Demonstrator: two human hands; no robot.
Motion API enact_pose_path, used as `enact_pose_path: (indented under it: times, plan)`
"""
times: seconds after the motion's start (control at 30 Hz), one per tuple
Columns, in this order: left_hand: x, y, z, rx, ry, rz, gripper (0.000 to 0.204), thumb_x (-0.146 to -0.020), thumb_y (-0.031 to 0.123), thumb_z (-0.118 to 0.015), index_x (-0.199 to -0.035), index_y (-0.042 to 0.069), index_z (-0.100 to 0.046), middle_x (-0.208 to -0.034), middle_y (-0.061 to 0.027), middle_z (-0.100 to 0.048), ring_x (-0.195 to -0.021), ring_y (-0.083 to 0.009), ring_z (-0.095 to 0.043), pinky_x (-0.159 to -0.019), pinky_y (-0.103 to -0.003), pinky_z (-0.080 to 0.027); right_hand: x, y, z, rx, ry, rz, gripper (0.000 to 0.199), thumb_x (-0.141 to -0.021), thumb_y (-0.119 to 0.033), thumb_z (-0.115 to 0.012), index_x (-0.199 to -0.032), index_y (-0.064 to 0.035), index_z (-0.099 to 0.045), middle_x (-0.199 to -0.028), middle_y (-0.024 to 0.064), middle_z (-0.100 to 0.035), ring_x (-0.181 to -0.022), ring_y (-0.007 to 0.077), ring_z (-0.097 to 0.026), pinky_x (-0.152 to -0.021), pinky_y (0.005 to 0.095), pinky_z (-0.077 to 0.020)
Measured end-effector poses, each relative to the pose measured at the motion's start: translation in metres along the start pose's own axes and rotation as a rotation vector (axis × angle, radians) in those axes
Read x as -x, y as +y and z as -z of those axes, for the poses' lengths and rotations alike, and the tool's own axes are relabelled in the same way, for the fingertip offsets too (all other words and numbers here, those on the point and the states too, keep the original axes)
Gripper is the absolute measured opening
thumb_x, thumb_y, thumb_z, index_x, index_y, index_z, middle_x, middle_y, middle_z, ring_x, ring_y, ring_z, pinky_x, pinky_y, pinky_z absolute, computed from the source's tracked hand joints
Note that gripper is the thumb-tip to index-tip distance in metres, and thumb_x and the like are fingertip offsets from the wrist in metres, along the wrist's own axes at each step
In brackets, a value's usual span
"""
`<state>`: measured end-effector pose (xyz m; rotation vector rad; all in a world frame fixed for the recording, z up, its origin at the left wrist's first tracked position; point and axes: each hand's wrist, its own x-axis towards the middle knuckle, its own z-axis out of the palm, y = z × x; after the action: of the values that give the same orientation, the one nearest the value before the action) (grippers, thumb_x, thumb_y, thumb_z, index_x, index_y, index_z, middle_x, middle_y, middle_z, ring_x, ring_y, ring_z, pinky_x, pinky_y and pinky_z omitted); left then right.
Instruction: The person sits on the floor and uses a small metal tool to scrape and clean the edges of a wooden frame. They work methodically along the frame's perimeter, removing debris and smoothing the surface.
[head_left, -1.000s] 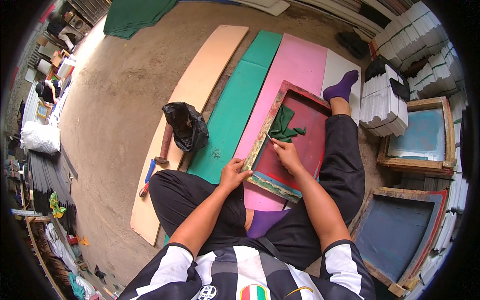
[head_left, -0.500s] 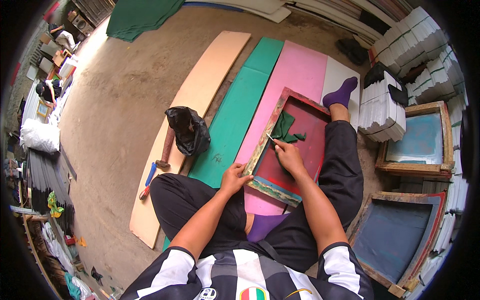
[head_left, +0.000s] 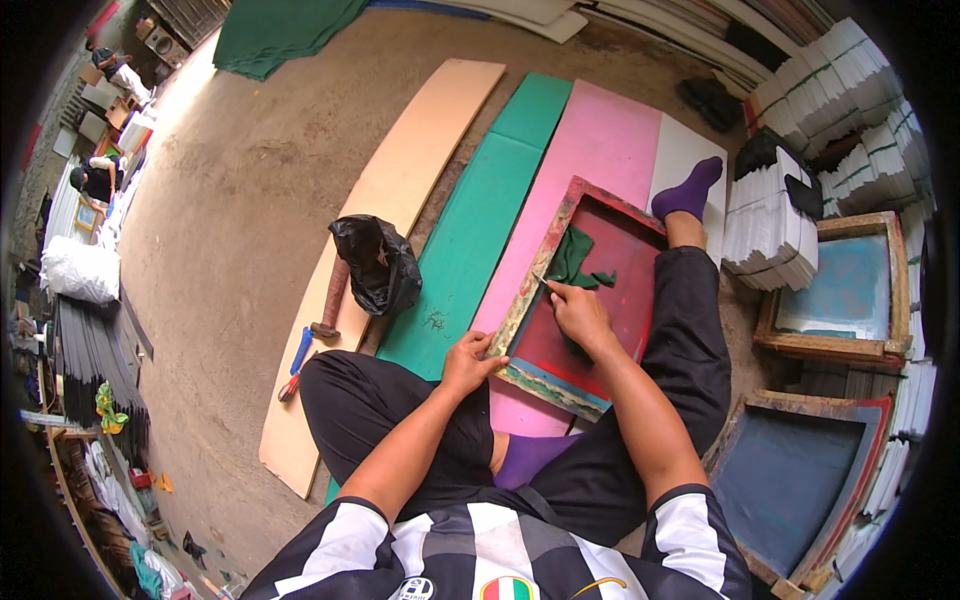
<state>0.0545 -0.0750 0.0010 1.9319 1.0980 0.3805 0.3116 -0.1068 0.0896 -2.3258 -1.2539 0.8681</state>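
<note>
- The wooden-framed printing screen with a red mesh (head_left: pixel 610 310) lies on the pink foam board (head_left: pixel 610 150) on the dirt floor, its near corner between the seated person's legs.
- The left hand (head_left: pixel 470 360) rests on the frame's near left edge, fingers curled over the wood and thumb against it, gripping the frame.
- The right hand (head_left: pixel 578 312) lies on the red mesh near the frame's left rail, fingers pinched shut around a thin, pale, stick-like tool (head_left: pixel 543 281) whose tip points toward that rail.
- A crumpled dark green cloth (head_left: pixel 575 262) lies on the mesh just beyond the right hand, close to its fingertips.
- A purple-socked foot (head_left: pixel 690 190) sits at the frame's far right corner.
- To the left, a green board (head_left: pixel 480 230) and a tan board (head_left: pixel 400 200) lie alongside the pink one.
- A black plastic bag (head_left: pixel 375 262) sits on the tan board's right edge, with a wooden-handled hammer (head_left: pixel 330 300) just beside it.
- Two more wooden-framed screens (head_left: pixel 840 290) lie to the person's right, beside stacks of white sheets (head_left: pixel 770 215).
</note>
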Motion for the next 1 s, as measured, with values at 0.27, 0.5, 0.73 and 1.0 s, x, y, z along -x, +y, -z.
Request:
enact_pose_path:
  times: [0.27,0.5,0.73,1.0]
  plan:
    - [0.003,-0.003,-0.002,0.03,0.035,-0.009,0.057,-0.075,0.038,-0.088,-0.124,0.011,-0.074,-0.107,-0.0065,-0.069,-0.082,-0.0218,-0.068,-0.075,-0.034,-0.055,-0.001,-0.001,-0.002,-0.017,-0.001,-0.03,0.035,-0.099,-0.03,-0.057,-0.132,-0.023,-0.069,-0.116,0.0229,-0.071,-0.11,0.0426,-0.067,-0.095,0.0529,-0.052]
    - [0.001,-0.007,-0.008,0.072,0.029,-0.013,0.057,-0.075,0.038,-0.088,-0.122,0.01,-0.074,-0.107,-0.0057,-0.069,-0.081,-0.0217,-0.067,-0.075,-0.033,-0.055,-0.017,0.018,-0.011,-0.151,-0.043,0.052,0.035,-0.099,-0.028,-0.057,-0.132,-0.0197,-0.069,-0.115,0.0239,-0.071,-0.11,0.0423,-0.067,-0.095,0.0493,-0.0527]
    - [0.0,-0.001,-0.002,0.019,0.039,-0.042,0.057,-0.074,0.036,-0.089,-0.122,0.01,-0.074,-0.104,-0.0058,-0.068,-0.08,-0.0224,-0.067,-0.074,-0.034,-0.055,-0.011,0.022,-0.008,-0.551,-0.253,-0.237,0.037,-0.102,-0.027,-0.056,-0.138,-0.0184,-0.064,-0.099,0.0125,-0.064,-0.084,0.0252,-0.056,-0.074,0.0369,-0.0441]
    - [0.001,-0.006,-0.002,0.042,0.032,-0.026,0.055,-0.074,0.034,-0.088,-0.121,0.009,-0.075,-0.107,-0.0074,-0.069,-0.084,-0.0225,-0.067,-0.076,-0.034,-0.055,-0.021,0.045,-0.019,-0.853,-0.33,-0.278,0.037,-0.105,-0.029,-0.054,-0.141,-0.0253,-0.063,-0.076,0.0015,-0.06,-0.052,0.0098,-0.046,-0.047,0.0262,-0.0375]
